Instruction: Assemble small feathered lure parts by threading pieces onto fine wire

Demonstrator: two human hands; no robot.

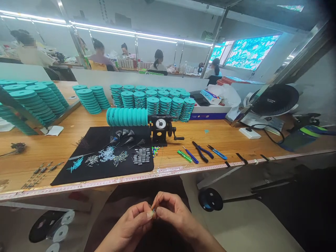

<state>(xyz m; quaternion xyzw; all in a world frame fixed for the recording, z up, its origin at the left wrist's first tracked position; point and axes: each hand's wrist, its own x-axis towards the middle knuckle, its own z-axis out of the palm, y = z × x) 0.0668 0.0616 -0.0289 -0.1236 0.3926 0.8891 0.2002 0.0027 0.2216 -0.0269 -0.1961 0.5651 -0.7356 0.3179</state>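
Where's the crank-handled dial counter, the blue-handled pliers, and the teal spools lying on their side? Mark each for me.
Crank-handled dial counter (160, 123), head view, point on the round dial face.
Blue-handled pliers (207, 152), head view, point on the upper handle.
Teal spools (127, 117), head view, point on the middle of the sideways stack.
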